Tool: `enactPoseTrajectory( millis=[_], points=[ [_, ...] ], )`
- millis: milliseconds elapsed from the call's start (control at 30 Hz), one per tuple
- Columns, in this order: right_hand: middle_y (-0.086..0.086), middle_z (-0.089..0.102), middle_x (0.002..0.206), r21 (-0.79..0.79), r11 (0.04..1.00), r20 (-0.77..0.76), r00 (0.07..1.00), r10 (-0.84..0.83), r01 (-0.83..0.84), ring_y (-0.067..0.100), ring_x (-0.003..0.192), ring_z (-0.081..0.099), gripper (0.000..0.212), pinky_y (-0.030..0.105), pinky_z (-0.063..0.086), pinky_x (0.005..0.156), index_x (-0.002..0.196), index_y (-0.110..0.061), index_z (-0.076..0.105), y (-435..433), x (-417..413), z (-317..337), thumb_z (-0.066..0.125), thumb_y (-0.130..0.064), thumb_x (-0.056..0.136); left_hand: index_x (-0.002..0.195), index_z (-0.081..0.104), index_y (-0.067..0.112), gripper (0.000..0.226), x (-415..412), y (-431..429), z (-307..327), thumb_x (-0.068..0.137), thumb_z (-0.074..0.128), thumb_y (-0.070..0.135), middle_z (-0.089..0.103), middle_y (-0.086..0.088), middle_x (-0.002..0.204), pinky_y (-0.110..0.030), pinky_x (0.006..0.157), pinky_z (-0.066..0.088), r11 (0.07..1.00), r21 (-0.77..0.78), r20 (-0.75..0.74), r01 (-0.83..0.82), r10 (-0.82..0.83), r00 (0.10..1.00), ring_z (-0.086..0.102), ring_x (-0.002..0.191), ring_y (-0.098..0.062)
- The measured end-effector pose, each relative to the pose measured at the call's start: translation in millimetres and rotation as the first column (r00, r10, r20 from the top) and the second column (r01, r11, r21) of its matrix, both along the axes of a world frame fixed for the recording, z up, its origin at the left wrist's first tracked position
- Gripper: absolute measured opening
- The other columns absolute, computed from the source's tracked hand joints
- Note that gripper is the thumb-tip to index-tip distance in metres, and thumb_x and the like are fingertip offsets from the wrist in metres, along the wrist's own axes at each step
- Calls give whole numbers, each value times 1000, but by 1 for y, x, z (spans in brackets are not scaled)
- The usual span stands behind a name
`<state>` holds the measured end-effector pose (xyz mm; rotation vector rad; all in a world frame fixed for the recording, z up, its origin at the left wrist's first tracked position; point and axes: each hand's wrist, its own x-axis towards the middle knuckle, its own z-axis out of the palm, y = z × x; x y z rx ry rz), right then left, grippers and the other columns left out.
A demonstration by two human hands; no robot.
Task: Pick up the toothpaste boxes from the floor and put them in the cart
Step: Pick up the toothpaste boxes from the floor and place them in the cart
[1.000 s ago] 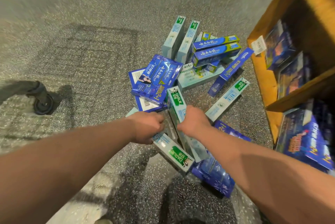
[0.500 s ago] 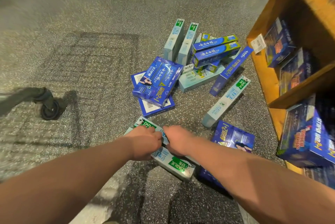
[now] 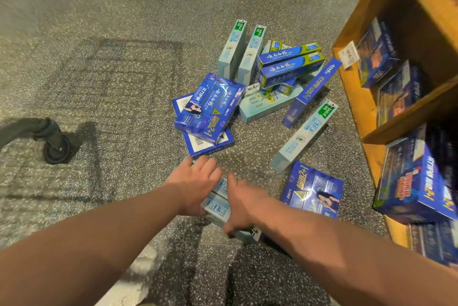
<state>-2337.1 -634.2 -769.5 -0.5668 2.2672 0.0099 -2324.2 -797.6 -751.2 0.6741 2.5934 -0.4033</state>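
Both hands press in on a small bundle of pale toothpaste boxes (image 3: 218, 203) lying on the speckled floor (image 3: 111, 33) right in front of the person. My left hand (image 3: 195, 188) lies along the bundle's left side with fingers straight and spread, palm against the cardboard; the right hand (image 3: 244, 206) covers the near right side, blurred, and whether its fingers curl under the boxes cannot be told. Neither hand is closed into a fist: the boxes sit sandwiched between two flat palms, still resting on the floor.

More boxes lie scattered beyond: a blue multipack (image 3: 210, 107) stacked on another, two pale boxes (image 3: 241, 51) side by side, a long pale box (image 3: 304, 136) angled toward the wooden shelf (image 3: 359, 97), and a flat blue pack (image 3: 313, 190) just right of the right wrist. Of the cart only a wheel (image 3: 55, 148) and its leg show at the left, well apart from the pile.

Judging by their look, these are light, stiff cartons with glossy faces, so stacked ones may slide apart. Squeezing the long sides evenly, with fingers hooked beneath the lowest box, should keep the bundle together; hard pressure could dent the thin card.
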Motion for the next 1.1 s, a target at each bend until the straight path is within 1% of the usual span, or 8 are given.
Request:
enactPoseTrajectory(
  millis=[133,233,433,633,700,867,967,1100],
  points=[
    [14,52,131,-11,999,-53,998,42,-42,36,115,62,122,50,54,93,149,-6,19,-3,10,-5,90,-54,62,159,-7,12,123,1,-1,-6,78,70,64,12,-17,164,-61,121,9,991,-127,137,-35,53,989,10,152,-36],
    [10,53,129,-9,995,-128,987,95,-97,36,115,58,109,52,49,94,140,-11,28,2,1,0,92,-51,60,157,0,13,114,3,0,-5,80,76,49,26,-16,157,-57,122,13,989,-127,135,-71,88,987,26,146,-36],
    [11,42,140,17,984,-179,968,177,-177,35,128,44,110,61,36,106,147,-16,19,8,-12,-2,86,-43,63,154,10,10,111,2,10,-2,78,80,49,36,-12,142,-49,108,38,978,-84,156,-189,201,967,41,131,-33],
    [12,40,144,-8,985,-213,963,166,-172,35,132,41,123,60,34,107,155,-15,10,10,-16,-8,87,-49,65,150,14,15,108,-3,1,-18,74,77,60,36,-10,140,-53,115,33,977,-23,165,-212,213,963,39,132,-32],
    [12,44,138,-14,984,-242,956,167,-175,34,126,45,111,58,37,103,151,-15,17,9,-16,-11,85,-43,68,150,11,14,110,-3,-1,-25,74,74,63,35,-11,145,-56,117,28,979,-17,161,-205,205,965,36,137,-33],
    [6,50,127,-32,985,-260,952,158,-172,29,117,50,82,53,42,98,134,-17,33,11,-23,-9,79,-37,70,142,22,14,91,-11,1,-25,77,72,53,45,-8,132,-52,105,40,980,9,153,-200,196,968,48,121,-29],
    [5,51,126,-30,983,-268,949,164,-178,28,116,51,79,52,42,96,133,-17,35,16,-30,19,76,-48,73,139,26,14,86,-16,2,1,78,70,55,45,-8,132,-51,104,39,975,37,171,-219,210,963,48,121,-28],
    [3,51,128,3,978,-285,937,201,-209,27,119,51,80,51,40,96,133,-20,34,12,-35,115,75,-54,74,135,29,14,82,-11,-2,95,78,68,58,45,-7,130,-52,100,41,967,90,142,-237,223,964,49,120,-28]
  ],
)
